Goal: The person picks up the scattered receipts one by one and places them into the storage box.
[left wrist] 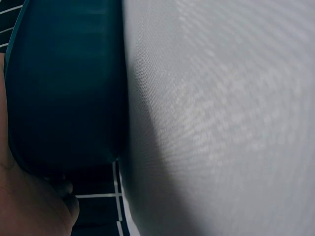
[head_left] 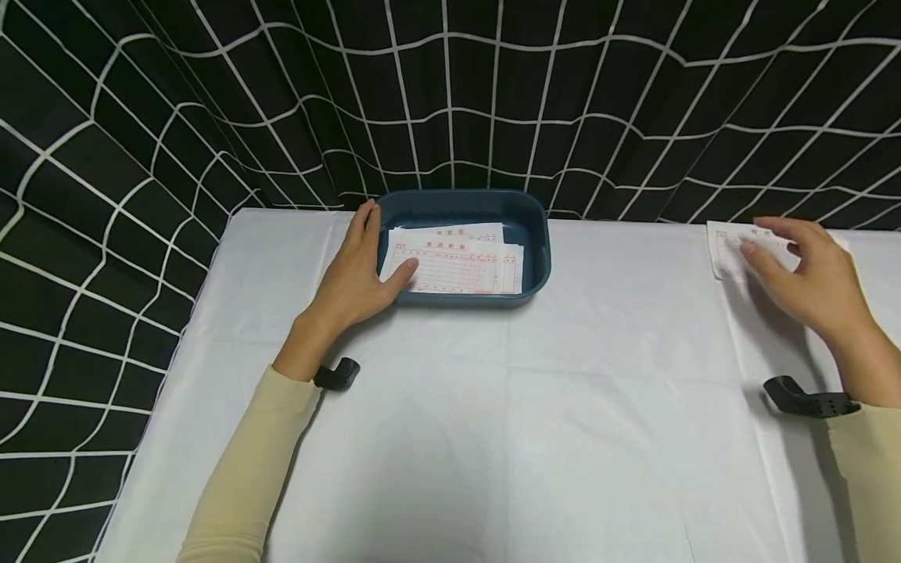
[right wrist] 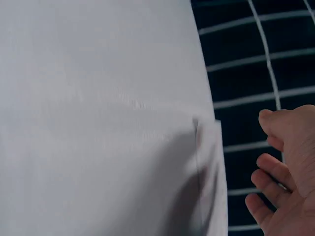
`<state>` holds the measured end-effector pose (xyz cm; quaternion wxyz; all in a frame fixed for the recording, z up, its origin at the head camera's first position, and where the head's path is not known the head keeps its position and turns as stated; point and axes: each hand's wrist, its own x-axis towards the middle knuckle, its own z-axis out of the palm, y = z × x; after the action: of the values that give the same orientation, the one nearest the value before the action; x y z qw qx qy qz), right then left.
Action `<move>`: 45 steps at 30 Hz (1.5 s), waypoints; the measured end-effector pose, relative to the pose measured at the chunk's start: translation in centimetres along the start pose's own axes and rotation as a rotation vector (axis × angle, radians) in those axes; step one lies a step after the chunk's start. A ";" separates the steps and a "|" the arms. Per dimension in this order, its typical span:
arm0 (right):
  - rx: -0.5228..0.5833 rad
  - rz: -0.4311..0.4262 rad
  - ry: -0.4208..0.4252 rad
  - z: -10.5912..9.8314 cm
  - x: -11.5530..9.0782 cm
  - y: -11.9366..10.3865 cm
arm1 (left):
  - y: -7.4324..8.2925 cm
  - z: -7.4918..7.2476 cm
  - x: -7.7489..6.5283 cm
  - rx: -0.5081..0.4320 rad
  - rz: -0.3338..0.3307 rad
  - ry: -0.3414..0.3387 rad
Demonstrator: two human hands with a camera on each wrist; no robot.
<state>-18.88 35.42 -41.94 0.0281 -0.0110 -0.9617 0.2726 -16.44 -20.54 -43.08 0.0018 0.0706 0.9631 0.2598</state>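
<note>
A dark blue plastic basin [head_left: 538, 270] stands near the far edge of the white-covered table. Several white slips printed with red tables and red text [head_left: 450, 270] lie in it, overlapping. My left hand [head_left: 355, 270] grips the basin's left end, thumb over the front rim and fingers along the outer side; the left wrist view shows the basin's dark wall [left wrist: 64, 88] beside this hand. Far to the right, my right hand [head_left: 816, 274] hovers over more red-printed slips [head_left: 725, 242], its thumb and fingers apart. In the right wrist view, slips [right wrist: 216, 187] lie on the cloth below that hand.
White cloth [head_left: 563, 438] with fold creases covers the table. Black curtain with a white grid [head_left: 493, 94] hangs close behind the far edge and along the left side. Each wrist wears a black strap [head_left: 338, 375].
</note>
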 end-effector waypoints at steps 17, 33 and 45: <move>-0.124 0.116 -0.041 -1.3 1.7 6.3 | 0.0 0.0 -0.1 -0.006 -0.007 -0.004; -0.204 0.222 -0.215 -1.5 2.6 8.5 | 0.0 -0.2 -0.1 -0.009 -0.020 -0.014; -0.128 0.235 -0.152 -1.7 2.5 9.3 | 0.0 -0.2 -0.1 -0.002 -0.001 -0.002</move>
<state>-21.22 44.35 -45.23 -0.0774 -0.1046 -0.9685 0.2124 -16.31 -20.65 -42.93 0.0031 0.0704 0.9629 0.2604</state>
